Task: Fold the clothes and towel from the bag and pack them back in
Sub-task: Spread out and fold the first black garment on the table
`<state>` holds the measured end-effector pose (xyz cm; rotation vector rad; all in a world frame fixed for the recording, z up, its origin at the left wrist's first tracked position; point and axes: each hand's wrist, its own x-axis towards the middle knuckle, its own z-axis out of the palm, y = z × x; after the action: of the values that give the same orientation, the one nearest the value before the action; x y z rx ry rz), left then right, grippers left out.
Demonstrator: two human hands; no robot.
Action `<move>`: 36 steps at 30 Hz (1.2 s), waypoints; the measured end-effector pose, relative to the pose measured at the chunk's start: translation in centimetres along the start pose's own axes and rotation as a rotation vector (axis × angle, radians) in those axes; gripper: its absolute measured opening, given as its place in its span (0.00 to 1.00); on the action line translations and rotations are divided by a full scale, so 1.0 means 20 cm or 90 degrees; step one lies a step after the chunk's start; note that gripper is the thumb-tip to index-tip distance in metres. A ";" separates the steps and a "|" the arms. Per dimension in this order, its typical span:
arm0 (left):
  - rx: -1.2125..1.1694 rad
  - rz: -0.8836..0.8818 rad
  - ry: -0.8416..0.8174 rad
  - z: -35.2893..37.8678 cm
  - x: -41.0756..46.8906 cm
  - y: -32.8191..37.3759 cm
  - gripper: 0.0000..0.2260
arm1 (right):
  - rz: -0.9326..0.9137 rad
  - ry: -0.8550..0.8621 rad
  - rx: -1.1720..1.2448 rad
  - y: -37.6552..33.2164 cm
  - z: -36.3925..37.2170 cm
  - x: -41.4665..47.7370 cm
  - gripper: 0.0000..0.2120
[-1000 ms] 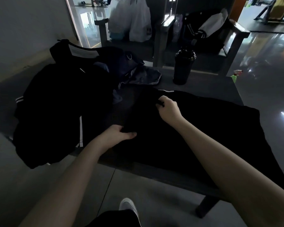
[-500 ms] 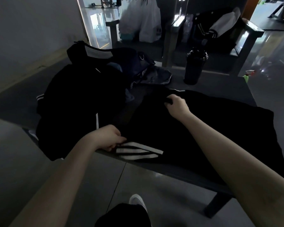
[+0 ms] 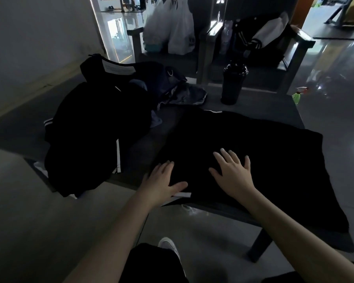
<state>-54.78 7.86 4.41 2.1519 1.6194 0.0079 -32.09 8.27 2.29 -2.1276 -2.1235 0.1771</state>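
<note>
A black garment (image 3: 260, 160) with white stripes lies spread over the right half of the low dark table (image 3: 274, 103), its right part hanging over the edge. My left hand (image 3: 161, 185) lies flat on its near left corner, fingers straight, beside a white stripe. My right hand (image 3: 233, 174) presses flat on the cloth's middle with fingers spread. A heap of black clothes with white stripes (image 3: 90, 135) sits on the table's left. Behind it lies the dark bag (image 3: 151, 78), open, with a grey cloth (image 3: 188, 96) beside it.
A black bottle (image 3: 233, 84) stands at the table's far edge. Behind are dark benches with white plastic bags (image 3: 172, 27) and a black-and-white jacket (image 3: 262, 37). A green spray bottle (image 3: 297, 96) sits on the glossy floor at right. My shoe (image 3: 168, 245) shows below.
Both hands let go of the garment's edges and now lie flat on it. The right hand came nearer from the far edge. Most of the white stripes at the near corner are now hidden.
</note>
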 end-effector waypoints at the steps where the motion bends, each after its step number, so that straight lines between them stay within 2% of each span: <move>1: 0.045 -0.001 -0.025 0.02 0.01 -0.01 0.37 | -0.009 -0.035 -0.004 0.05 0.00 -0.02 0.28; 4: 0.112 0.012 -0.029 0.04 0.02 -0.02 0.43 | -0.039 -0.092 0.016 0.16 -0.03 -0.04 0.29; 6: 0.107 0.015 -0.013 0.04 0.01 0.01 0.45 | -0.049 -0.068 0.009 0.17 -0.07 -0.06 0.28; 9: 0.097 0.017 0.057 0.04 -0.03 0.05 0.48 | -0.027 0.068 0.030 0.20 -0.13 -0.22 0.25; 11: 0.141 0.025 0.071 0.06 -0.07 0.06 0.46 | -0.010 0.167 0.017 0.27 -0.16 -0.38 0.27; 13: 0.182 0.036 0.071 0.08 -0.09 0.04 0.43 | 0.034 0.122 -0.016 0.37 -0.18 -0.55 0.31; 16: 0.177 0.046 0.115 0.08 -0.08 0.03 0.34 | 0.100 -0.069 -0.071 0.53 -0.18 -0.73 0.37; 19: 0.142 0.032 0.103 0.04 -0.08 0.03 0.26 | 0.091 -0.071 -0.043 0.63 -0.16 -0.80 0.49; 20: 0.131 0.028 0.095 0.02 -0.09 0.03 0.21 | 0.089 -0.061 -0.030 0.65 -0.16 -0.80 0.47; 22: 0.135 0.033 0.113 -0.02 -0.10 0.04 0.11 | 0.087 -0.011 -0.004 0.69 -0.17 -0.80 0.34; 25: 0.167 0.073 0.206 -0.10 -0.11 0.04 0.03 | 0.090 0.072 0.029 0.72 -0.17 -0.78 0.20; 28: 0.211 0.147 0.288 -0.19 -0.08 0.04 0.04 | 0.082 0.101 0.018 0.74 -0.17 -0.78 0.15; 31: 0.229 0.158 0.316 -0.23 -0.07 0.03 0.06 | 0.069 0.132 -0.008 0.76 -0.16 -0.79 0.16; 34: 0.212 0.145 0.299 -0.22 -0.08 0.01 0.10 | 0.076 0.165 0.010 0.77 -0.16 -0.81 0.12; 36: 0.217 0.106 0.227 -0.20 -0.09 0.01 0.16 | 0.078 0.178 0.019 0.77 -0.17 -0.82 0.11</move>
<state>-56.29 7.52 8.46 2.6671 1.7247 0.1899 -16.32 -8.12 2.72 -2.1229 -1.8257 -0.0731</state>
